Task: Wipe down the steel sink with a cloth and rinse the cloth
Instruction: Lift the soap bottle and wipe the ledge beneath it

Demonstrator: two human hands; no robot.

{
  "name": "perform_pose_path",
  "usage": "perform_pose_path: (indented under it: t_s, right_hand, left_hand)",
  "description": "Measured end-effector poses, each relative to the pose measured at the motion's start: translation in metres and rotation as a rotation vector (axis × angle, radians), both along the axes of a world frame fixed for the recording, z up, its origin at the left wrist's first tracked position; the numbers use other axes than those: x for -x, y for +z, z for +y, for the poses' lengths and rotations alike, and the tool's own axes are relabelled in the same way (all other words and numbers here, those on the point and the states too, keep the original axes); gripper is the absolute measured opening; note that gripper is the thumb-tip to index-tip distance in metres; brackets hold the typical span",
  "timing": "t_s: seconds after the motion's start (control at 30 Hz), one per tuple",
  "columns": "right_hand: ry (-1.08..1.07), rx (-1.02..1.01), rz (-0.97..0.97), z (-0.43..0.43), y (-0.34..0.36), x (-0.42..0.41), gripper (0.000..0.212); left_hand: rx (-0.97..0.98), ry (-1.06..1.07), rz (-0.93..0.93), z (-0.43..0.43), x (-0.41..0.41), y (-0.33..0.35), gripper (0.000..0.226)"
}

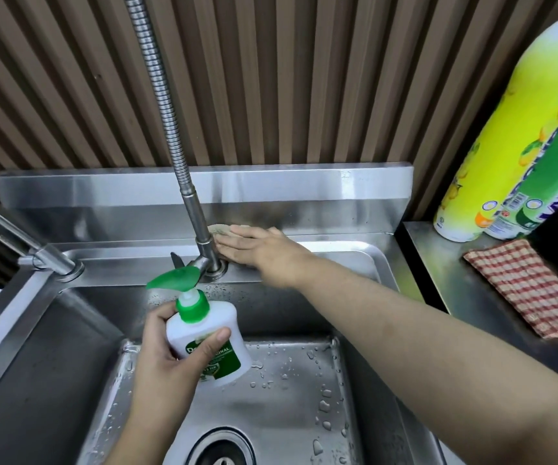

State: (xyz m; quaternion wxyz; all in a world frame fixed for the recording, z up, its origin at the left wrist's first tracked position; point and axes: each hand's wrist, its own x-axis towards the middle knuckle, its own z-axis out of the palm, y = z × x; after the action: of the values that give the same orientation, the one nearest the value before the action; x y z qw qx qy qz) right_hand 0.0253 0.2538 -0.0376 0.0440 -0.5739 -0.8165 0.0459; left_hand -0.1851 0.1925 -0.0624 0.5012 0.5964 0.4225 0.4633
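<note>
Your right hand [254, 248] lay flat, fingers spread, pressing a pale cloth [219, 229] onto the back ledge of the steel sink [348, 260]. Only a small edge of the cloth showed past your fingertips, at about eleven o'clock from the hand, and it sat just beside the faucet [183, 182] base. Your fingers touched that base, so there was no room to your left there; the ledge ran open toward three o'clock as far as the sink's rounded corner.

Your left hand [167, 357] was wrapped firmly around a white soap pump bottle [210, 344], thumb across its green label, held tilted above the basin. Its green pump head [175, 278] sat close in front of the faucet's lever.

The basin floor was wet with droplets, and the drain [220, 448] lay at six o'clock, clear of both hands. At three o'clock, past the sink's right rim, a red checked cloth [532, 290] lay on the counter, with two yellow and green bottles [512, 135] standing behind it against the slatted wall [304, 78]. A second tap [32, 253] stood at nine o'clock.
</note>
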Motion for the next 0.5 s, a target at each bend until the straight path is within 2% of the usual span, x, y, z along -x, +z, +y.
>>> perform_pose_path:
  t_s: [0.07, 0.13, 0.2, 0.27, 0.33, 0.5]
  right_hand:
    - [-0.061, 0.099, 0.089, -0.011, 0.002, -0.014, 0.08]
    - [-0.141, 0.113, 0.143, -0.031, -0.002, -0.042, 0.084]
    - [-0.228, 0.073, 0.17, -0.055, -0.008, -0.071, 0.074]
    - [-0.298, 0.056, 0.102, -0.072, -0.01, -0.081, 0.053]
    - [-0.332, 0.078, -0.02, -0.07, -0.011, -0.064, 0.051]
    - [-0.291, 0.077, -0.038, -0.038, -0.017, 0.0, 0.062]
  left_hand:
    - [0.003, 0.009, -0.012, -0.001, -0.001, 0.002, 0.049]
    - [-0.005, 0.0, -0.008, 0.0, -0.001, 0.005, 0.052]
    - [-0.007, -0.006, -0.01, 0.001, 0.0, 0.005, 0.053]
    - [-0.007, -0.007, -0.015, 0.002, 0.002, 0.007, 0.052]
    - [-0.012, -0.007, -0.015, 0.002, 0.006, 0.008, 0.046]
    - [0.011, 0.01, -0.014, 0.003, 0.014, 0.004, 0.051]
